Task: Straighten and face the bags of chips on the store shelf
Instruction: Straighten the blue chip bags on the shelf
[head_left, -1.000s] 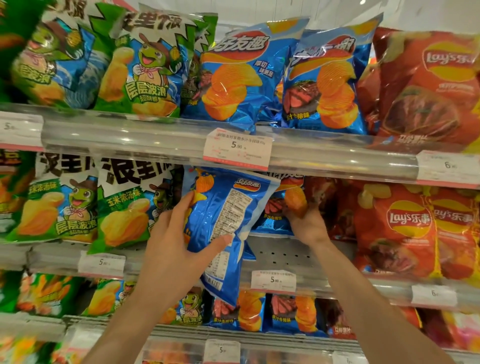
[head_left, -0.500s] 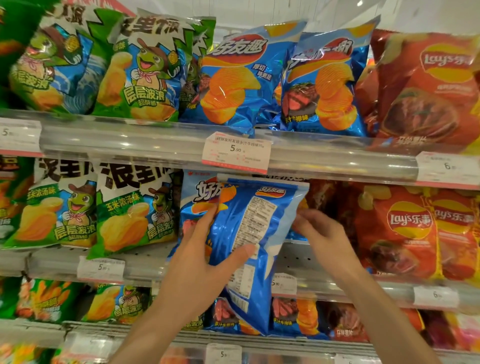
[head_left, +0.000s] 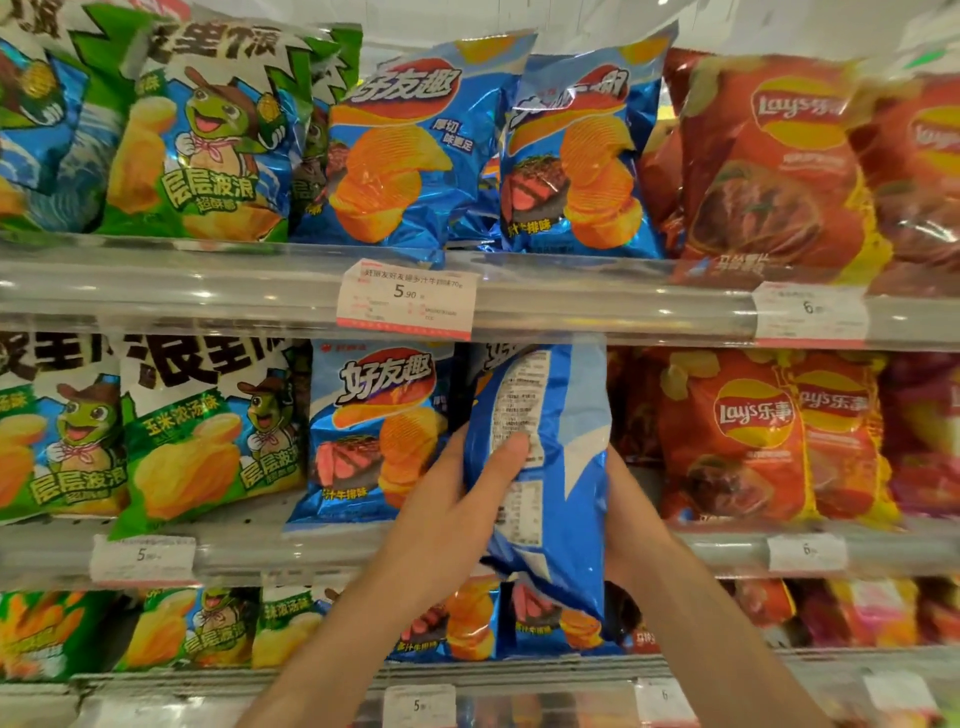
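A blue chip bag (head_left: 550, 467) stands upright in front of the middle shelf with its printed back toward me. My left hand (head_left: 457, 499) grips its left side, thumb pressed on the label text. My right hand (head_left: 631, 519) holds its right side, mostly hidden behind the bag. Just to the left, another blue bag (head_left: 379, 431) of the same brand sits on the shelf facing front. Part of a further blue bag shows behind the held one.
Green bags (head_left: 208, 436) fill the middle shelf's left, red Lay's bags (head_left: 753, 436) its right. The top shelf carries green, blue (head_left: 405, 150) and red bags. A price tag (head_left: 408, 299) hangs on the upper rail (head_left: 623, 306). More bags line the bottom shelf.
The blue bag has moved right and turned upright. My right hand has closed on its right side. The front-facing blue bag to the left is now uncovered.
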